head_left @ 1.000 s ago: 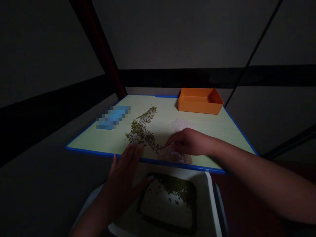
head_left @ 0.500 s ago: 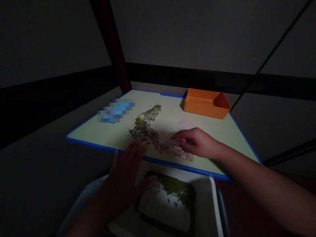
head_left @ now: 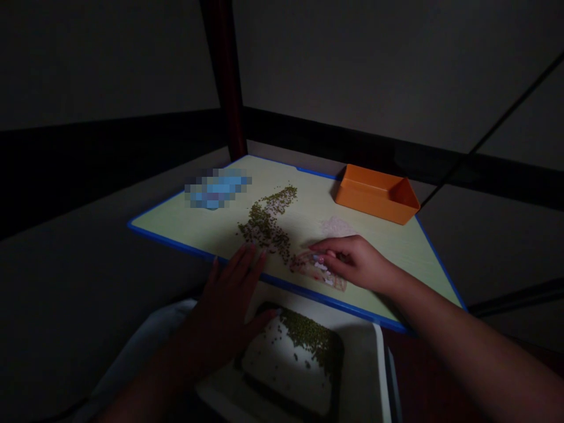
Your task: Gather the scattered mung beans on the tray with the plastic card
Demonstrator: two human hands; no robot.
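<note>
A trail of small green beans point(head_left: 267, 223) lies across a pale board with a blue rim point(head_left: 176, 239). My left hand point(head_left: 229, 299) rests flat at the board's near edge, fingertips touching the nearest beans, thumb over a dark tray point(head_left: 291, 361) below that holds more green beans. My right hand point(head_left: 356, 261) grips a small clear plastic lid or scraper point(head_left: 319, 271), tilted on the board just right of the bean trail.
An orange box point(head_left: 376, 194) stands at the board's far right corner. A blurred blue item point(head_left: 218, 188) lies at the far left. A faint patch of pale grains point(head_left: 335, 225) sits behind my right hand. A dark red post point(head_left: 229, 82) rises behind the board.
The view has swung a little left. My right hand has tilted the clear piece up onto its edge beside the beans. My left hand has stayed at the board's edge.
</note>
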